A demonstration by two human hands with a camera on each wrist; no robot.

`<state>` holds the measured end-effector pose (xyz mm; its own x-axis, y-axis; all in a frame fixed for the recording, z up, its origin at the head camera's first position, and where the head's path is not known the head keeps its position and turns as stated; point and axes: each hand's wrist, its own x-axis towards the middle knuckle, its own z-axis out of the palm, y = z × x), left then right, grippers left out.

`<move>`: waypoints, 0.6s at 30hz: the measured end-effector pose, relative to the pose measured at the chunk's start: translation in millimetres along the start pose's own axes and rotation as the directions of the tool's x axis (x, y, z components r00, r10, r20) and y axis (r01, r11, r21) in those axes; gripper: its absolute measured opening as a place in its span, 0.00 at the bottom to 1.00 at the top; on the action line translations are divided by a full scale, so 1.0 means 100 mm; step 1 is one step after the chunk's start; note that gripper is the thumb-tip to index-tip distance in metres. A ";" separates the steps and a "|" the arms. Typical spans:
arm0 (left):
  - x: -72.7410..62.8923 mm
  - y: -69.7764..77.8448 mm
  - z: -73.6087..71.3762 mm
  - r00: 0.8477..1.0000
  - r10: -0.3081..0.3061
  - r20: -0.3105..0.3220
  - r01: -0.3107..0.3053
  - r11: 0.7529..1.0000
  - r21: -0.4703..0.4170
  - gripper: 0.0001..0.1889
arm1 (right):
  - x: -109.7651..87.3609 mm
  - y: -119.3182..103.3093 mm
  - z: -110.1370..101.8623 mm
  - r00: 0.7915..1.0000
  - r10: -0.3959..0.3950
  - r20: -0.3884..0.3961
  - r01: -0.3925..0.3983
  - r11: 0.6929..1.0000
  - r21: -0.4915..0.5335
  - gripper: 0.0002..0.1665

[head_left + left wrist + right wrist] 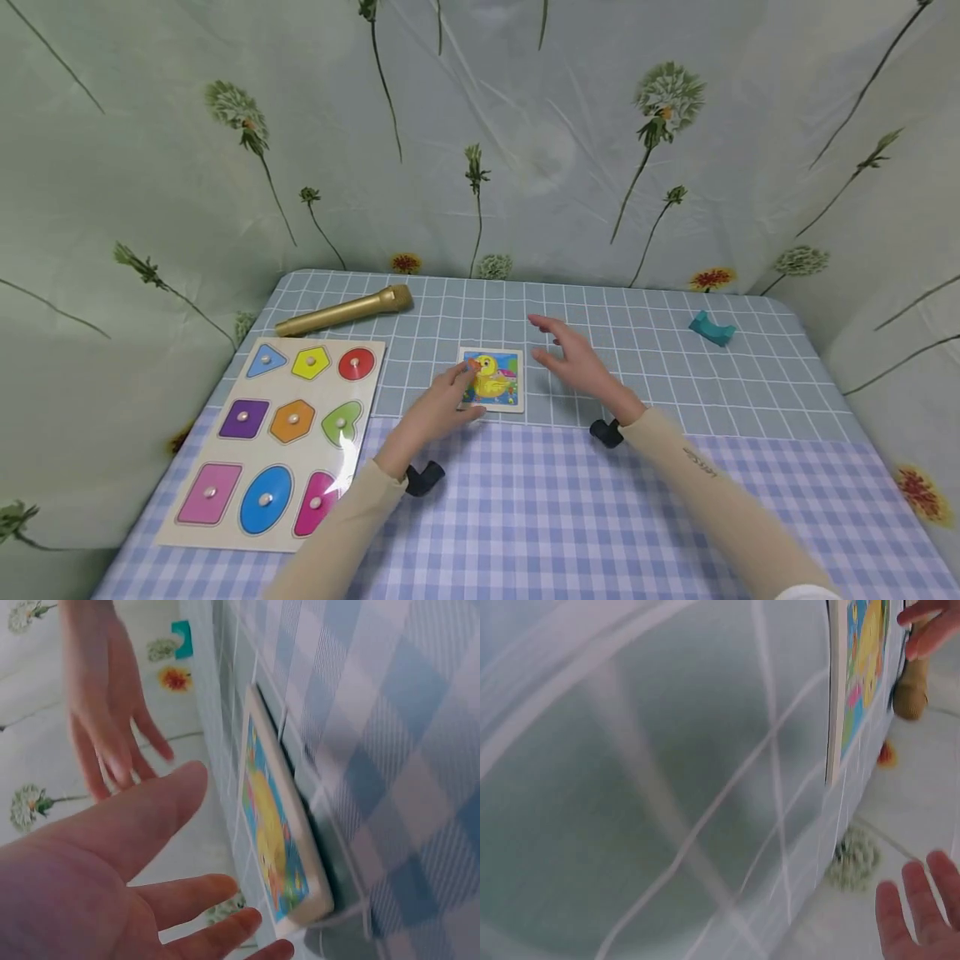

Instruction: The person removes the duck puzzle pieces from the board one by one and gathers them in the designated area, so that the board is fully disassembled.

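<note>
A small square duck picture puzzle point(506, 383) in a pale wooden frame lies flat on the grey part of the cloth. Over its left edge reaches my left hand point(435, 408), fingers extended and thumb apart. In the left wrist view that hand point(97, 892) hovers beside the puzzle point(271, 825) and grips nothing. To the puzzle's right, my right hand point(573, 362) is held in the air, fingers loosely spread and holding nothing. The right wrist view shows its fingertips point(892, 915) apart from the puzzle point(864, 667).
A board of knobbed coloured shapes point(258, 442) lies at the left, partly behind my left forearm. Beyond it rests a gold microphone point(345, 311). A teal curved block point(712, 328) sits at the back right. A dandelion-patterned curtain point(555, 150) hangs behind the table.
</note>
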<state>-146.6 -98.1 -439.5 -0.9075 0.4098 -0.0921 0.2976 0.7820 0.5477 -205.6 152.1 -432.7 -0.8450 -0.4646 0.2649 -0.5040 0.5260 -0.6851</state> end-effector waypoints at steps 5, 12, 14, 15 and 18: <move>-0.04 0.09 0.11 1.000 0.021 -0.010 -0.021 0.996 0.082 0.35 | 0.19 -0.07 0.22 0.995 -0.007 0.095 -0.002 0.996 0.089 0.28; -0.01 0.14 0.24 0.997 0.049 -0.055 -0.037 0.979 0.202 0.32 | 0.40 -0.11 0.47 0.972 0.029 0.232 -0.050 0.995 0.086 0.23; -0.01 0.15 0.28 0.997 0.048 -0.067 -0.031 0.971 0.235 0.31 | 0.45 -0.10 0.53 0.966 0.046 0.256 -0.062 0.997 0.054 0.22; -0.01 0.15 0.29 0.996 0.045 -0.071 -0.026 0.968 0.250 0.31 | 0.47 -0.10 0.55 0.963 0.058 0.264 -0.071 0.997 0.039 0.21; 0.00 0.17 0.33 0.995 0.035 -0.088 -0.009 0.962 0.272 0.32 | 0.52 -0.09 0.61 0.958 0.082 0.276 -0.084 0.996 -0.006 0.21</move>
<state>-131.5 -69.7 -457.7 -0.9193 0.3935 0.0009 0.3755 0.8765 0.3012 -234.1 79.4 -454.0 -0.8014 -0.5981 0.0101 -0.4323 0.5674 -0.7008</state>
